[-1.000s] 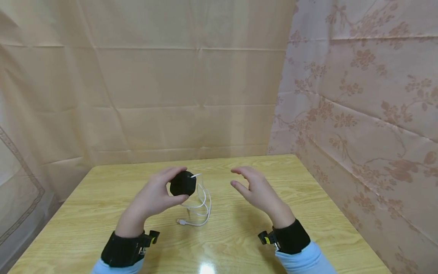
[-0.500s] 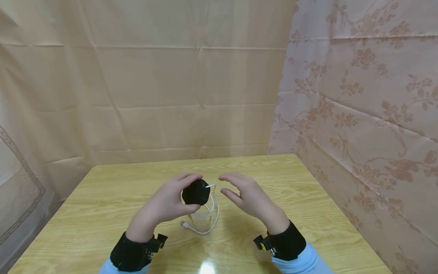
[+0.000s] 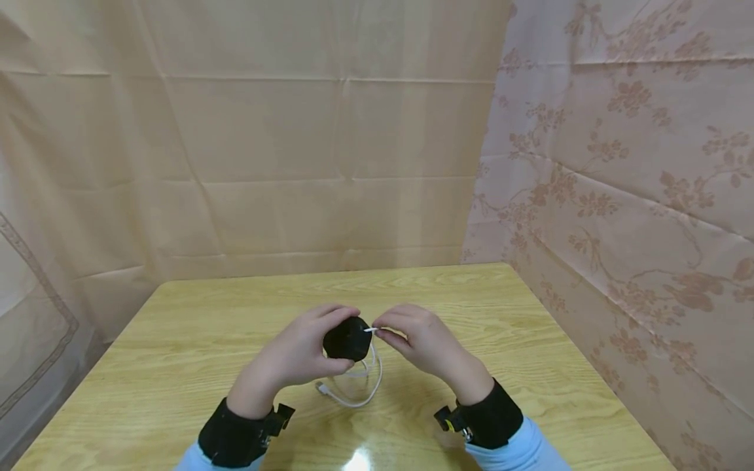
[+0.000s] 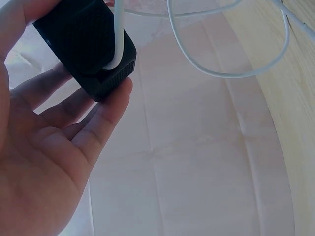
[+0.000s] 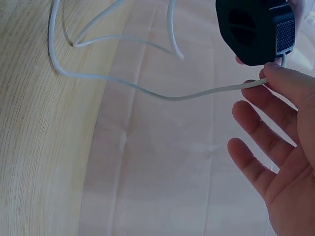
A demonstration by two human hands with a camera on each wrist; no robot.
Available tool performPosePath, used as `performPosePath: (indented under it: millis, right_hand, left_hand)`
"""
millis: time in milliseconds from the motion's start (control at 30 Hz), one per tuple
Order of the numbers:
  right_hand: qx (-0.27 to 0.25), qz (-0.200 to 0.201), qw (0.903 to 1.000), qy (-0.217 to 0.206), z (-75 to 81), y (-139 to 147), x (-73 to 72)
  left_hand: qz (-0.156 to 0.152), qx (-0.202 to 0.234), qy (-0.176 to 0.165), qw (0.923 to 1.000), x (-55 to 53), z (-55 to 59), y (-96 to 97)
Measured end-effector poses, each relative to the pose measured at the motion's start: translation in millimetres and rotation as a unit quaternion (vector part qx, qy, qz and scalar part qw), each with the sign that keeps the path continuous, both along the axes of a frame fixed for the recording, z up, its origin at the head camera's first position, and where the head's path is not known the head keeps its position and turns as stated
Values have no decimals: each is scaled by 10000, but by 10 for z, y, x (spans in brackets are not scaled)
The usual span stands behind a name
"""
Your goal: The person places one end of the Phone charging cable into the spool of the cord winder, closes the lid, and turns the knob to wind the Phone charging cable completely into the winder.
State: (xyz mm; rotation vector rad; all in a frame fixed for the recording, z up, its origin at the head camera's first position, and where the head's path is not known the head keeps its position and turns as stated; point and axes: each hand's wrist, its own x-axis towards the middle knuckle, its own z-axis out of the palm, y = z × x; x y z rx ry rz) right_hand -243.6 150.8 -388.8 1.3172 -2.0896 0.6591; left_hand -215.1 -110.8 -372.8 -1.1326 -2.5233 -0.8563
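Note:
In the head view my left hand [image 3: 297, 353] grips a small black many-sided device [image 3: 346, 341] between thumb and fingers above the table. One side of it has a fine mesh, and a round recess shows in its face in the right wrist view. A white cable [image 5: 177, 97] runs out of the device's edge. My right hand [image 3: 425, 343] pinches this cable between thumb and index finger, close beside the device; its other fingers are spread apart. Below the hands the cable loops down, ending in a plug [image 3: 323, 388] over the table.
The wooden table [image 3: 206, 327] spreads under both hands. Behind it hangs a beige cloth [image 3: 265, 163], and a floral cloth [image 3: 618, 196] hangs along the right side. Both wrists wear black bands with small cameras.
My left hand has moved right and nearer with the device and cable. My right hand has come left, and its thumb and finger have closed on the cable by the device.

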Motion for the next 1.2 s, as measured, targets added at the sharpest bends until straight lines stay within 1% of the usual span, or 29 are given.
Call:
performPosePath:
  millis: [100, 200, 367, 700, 833, 1067, 1133, 1200]
  right_hand:
    - [3, -16, 9999, 165, 12, 5, 0]
    - [15, -136, 9996, 239, 20, 28, -3]
    - [-45, -404, 9984, 391, 33, 94, -23]
    - [-97, -685, 9964, 486, 67, 206, -55]
    - [-175, -756, 9961, 419, 73, 229, -58]
    - [-250, -679, 9969, 304, 67, 216, -69]
    - [-272, -674, 9972, 177, 72, 216, -67]
    - [-302, -685, 9971, -97, 82, 225, -56]
  left_hand:
    - [34, 17, -64, 10000, -1, -11, 5]
    - [85, 26, -44, 10000, -1, -8, 6]
    - [211, 33, 77, 9997, -9, 13, -3]
    - [444, 90, 240, 9987, -16, 18, -29]
    - [524, 81, 290, 9982, -18, 20, -38]
    - [479, 178, 223, 9984, -27, 14, -51]
    - [443, 226, 203, 9986, -30, 11, -52]
    - [402, 282, 192, 9986, -33, 11, -52]
